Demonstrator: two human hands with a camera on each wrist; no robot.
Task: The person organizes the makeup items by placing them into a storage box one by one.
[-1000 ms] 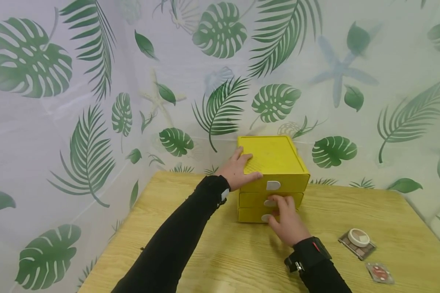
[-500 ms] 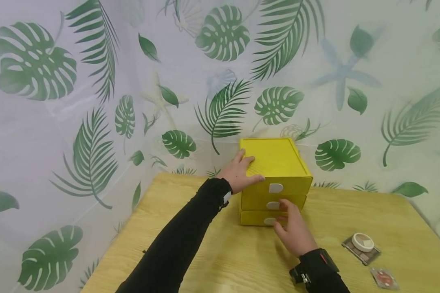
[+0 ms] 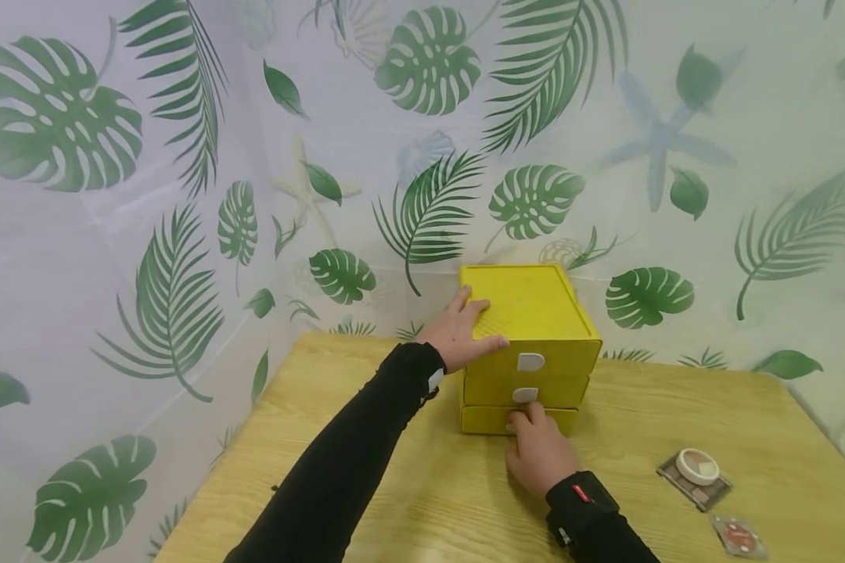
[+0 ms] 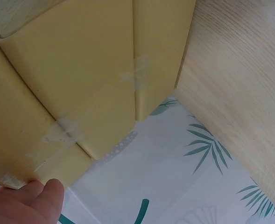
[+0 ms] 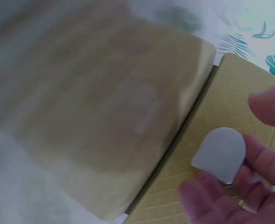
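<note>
A yellow box with three stacked drawers stands near the back wall, each drawer front bearing a white tab. My left hand rests on its top left edge, thumb along the front rim; in the left wrist view its fingers touch the box's side. Low at the front is my right hand, covering most of the bottom drawer's tab. Close up in the right wrist view, fingers curl against the edges of that white tab, while the thumb lies apart from it. The drawers look closed.
On the right of the wooden table lies a dark makeup palette with a round white-rimmed compact on it. A small clear packet with red inside lies nearer. Leaf-patterned sheeting hangs behind and at left.
My right hand has dropped from the middle and bottom tabs, drawing back slightly in between, to the bottom tab with its fingers bent over it. My left hand has stayed on the box.
</note>
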